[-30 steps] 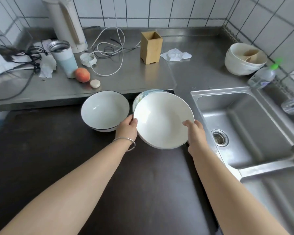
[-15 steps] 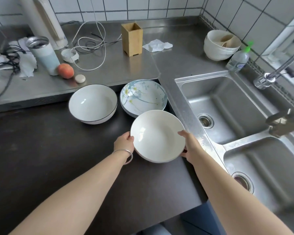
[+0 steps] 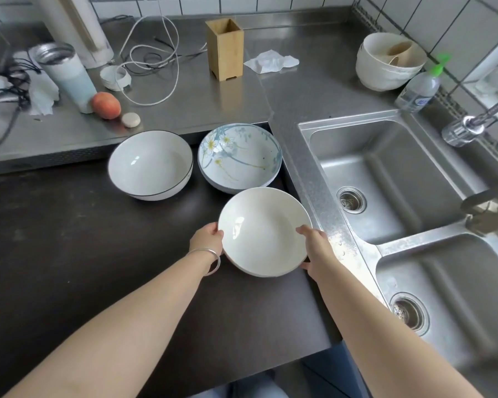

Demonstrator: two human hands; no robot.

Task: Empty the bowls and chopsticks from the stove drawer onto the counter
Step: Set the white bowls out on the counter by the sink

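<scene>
A plain white bowl (image 3: 263, 232) sits low on the dark counter (image 3: 69, 254), held at both rims. My left hand (image 3: 207, 237) grips its left edge and my right hand (image 3: 314, 245) grips its right edge. Behind it stand a white bowl with a dark rim (image 3: 150, 165) and a floral bowl (image 3: 240, 158) stacked on another bowl. No chopsticks or drawer show in the head view.
A double steel sink (image 3: 400, 179) lies right of the bowls. On the steel counter behind are a wooden holder (image 3: 224, 48), a peach (image 3: 105, 105), a tumbler (image 3: 69, 77), white cables (image 3: 153, 56), stacked bowls (image 3: 388, 64) and a soap bottle (image 3: 420, 87).
I have drawn the plain white bowl toward me, off the floral bowl, and lowered it to the dark counter. The camera has tilted down and right.
</scene>
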